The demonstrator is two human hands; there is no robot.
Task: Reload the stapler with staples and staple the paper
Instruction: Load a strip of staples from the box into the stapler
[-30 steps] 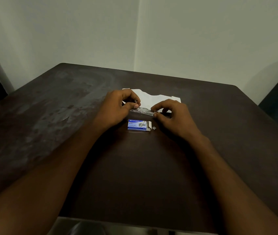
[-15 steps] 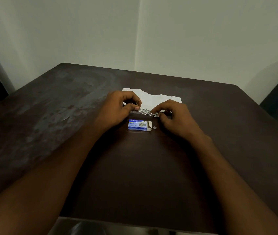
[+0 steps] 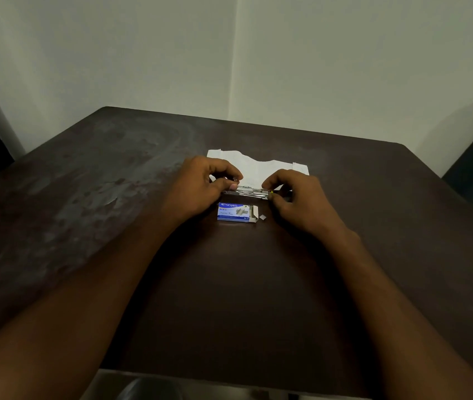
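Observation:
A small metal stapler [image 3: 251,192] lies crosswise between my hands, just above the table. My left hand [image 3: 200,187] grips its left end with thumb and fingers. My right hand [image 3: 295,197] pinches its right end, where a small yellow-green tip shows. White paper [image 3: 258,167] with a torn far edge lies flat behind the stapler, partly hidden by both hands. A blue and white staple box [image 3: 235,212] lies in front of the stapler with its right flap open. A tiny strip of staples [image 3: 263,217] rests beside that flap.
The dark brown table [image 3: 229,298] has worn grey patches on its left side. Pale walls meet in a corner behind the table. Dark shapes stand off the table's left and right edges.
My right hand has shifted slightly right along the stapler's end, uncovering more of the metal body. The left hand, box and paper stay where they were.

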